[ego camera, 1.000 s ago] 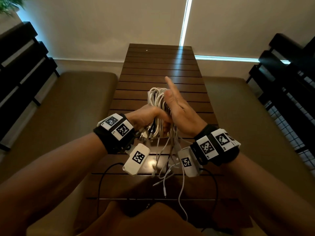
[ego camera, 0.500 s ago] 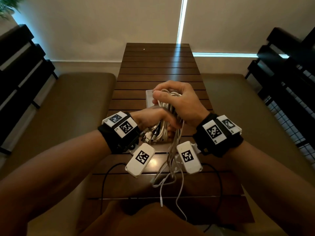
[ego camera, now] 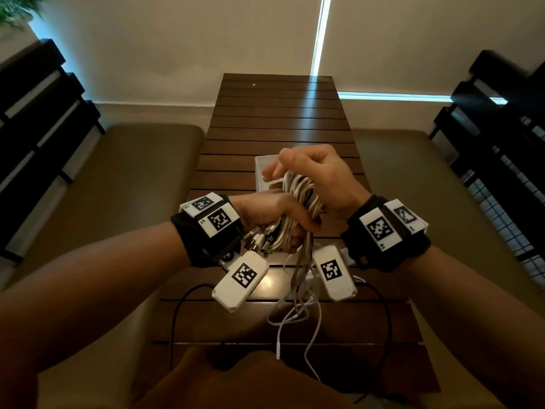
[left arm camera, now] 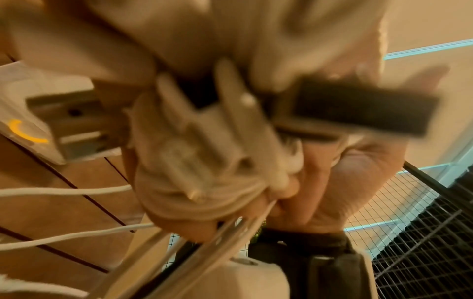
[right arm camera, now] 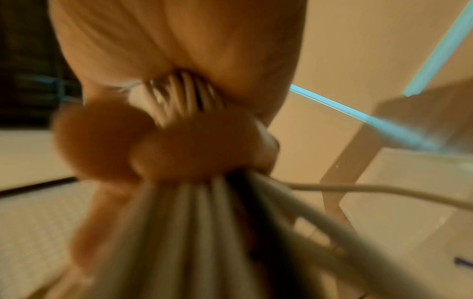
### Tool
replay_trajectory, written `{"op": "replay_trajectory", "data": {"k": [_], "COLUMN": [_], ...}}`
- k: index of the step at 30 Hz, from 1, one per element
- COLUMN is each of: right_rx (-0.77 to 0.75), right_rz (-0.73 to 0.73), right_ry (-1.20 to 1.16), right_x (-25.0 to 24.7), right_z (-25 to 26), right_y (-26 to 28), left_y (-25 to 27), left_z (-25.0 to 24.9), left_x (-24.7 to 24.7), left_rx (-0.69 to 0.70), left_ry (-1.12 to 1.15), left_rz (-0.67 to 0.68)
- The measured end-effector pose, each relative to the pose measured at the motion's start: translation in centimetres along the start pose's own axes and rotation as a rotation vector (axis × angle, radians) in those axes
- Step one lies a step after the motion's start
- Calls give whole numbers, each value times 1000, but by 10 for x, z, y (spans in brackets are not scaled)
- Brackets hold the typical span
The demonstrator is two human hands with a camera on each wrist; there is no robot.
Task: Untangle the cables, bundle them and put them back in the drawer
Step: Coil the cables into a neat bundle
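A coiled bundle of white cables [ego camera: 300, 199] is held above the slatted wooden table [ego camera: 280, 119]. My left hand [ego camera: 274, 219] grips the lower part of the coil, with several plug ends [ego camera: 259, 239] sticking out toward the wrist. My right hand [ego camera: 312, 175] is curled round the top of the coil. Loose cable ends [ego camera: 298, 314] hang down from the bundle to the table. The left wrist view shows the cable bundle [left arm camera: 204, 165] and plugs close up and blurred. In the right wrist view the cables [right arm camera: 184, 95] pass through my curled fingers [right arm camera: 179, 153].
A white box [ego camera: 267, 172] lies on the table behind the hands. Padded benches [ego camera: 112, 184] run along both sides of the table. Black slatted chair backs [ego camera: 35, 119] stand left, and a wire-grid rack [ego camera: 507, 184] stands right. A thin black wire [ego camera: 177, 314] loops near the table's front.
My right hand, open with straight fingers a second ago, has closed round the top of the coil. The left hand keeps its grip on the bundle.
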State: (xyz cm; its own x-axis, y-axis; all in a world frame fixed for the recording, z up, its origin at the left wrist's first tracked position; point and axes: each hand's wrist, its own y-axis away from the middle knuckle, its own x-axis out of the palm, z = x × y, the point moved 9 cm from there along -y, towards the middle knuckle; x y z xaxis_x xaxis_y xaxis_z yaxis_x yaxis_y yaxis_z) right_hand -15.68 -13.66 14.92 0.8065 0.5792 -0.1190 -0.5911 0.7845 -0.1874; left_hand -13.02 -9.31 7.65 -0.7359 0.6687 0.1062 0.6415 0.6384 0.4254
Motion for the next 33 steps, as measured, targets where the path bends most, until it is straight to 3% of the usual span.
{"op": "replay_trajectory", "data": {"k": [6, 11, 16, 23, 28, 33], "right_rx": [-121, -170, -199, -231, -324, -374], "right_rz": [-250, -342, -353, -303, -320, -308], "right_ry": [-14, -59, 14, 32, -3, 61], "right_x": [-4, -11, -15, 1, 5, 1], "right_z": [1, 7, 9, 19, 31, 35], "right_y": [4, 2, 4, 0, 4, 3], "left_y": [-4, -1, 4, 8, 6, 4], "left_z": [-1, -6, -7, -19, -23, -26], "left_x": [2, -2, -2, -8, -6, -18], "left_rx": [30, 19, 58, 267, 292, 271], "left_ry": [-65, -45, -6, -16, 29, 14], "left_rz": [-40, -117, -131, -189, -193, -291]}}
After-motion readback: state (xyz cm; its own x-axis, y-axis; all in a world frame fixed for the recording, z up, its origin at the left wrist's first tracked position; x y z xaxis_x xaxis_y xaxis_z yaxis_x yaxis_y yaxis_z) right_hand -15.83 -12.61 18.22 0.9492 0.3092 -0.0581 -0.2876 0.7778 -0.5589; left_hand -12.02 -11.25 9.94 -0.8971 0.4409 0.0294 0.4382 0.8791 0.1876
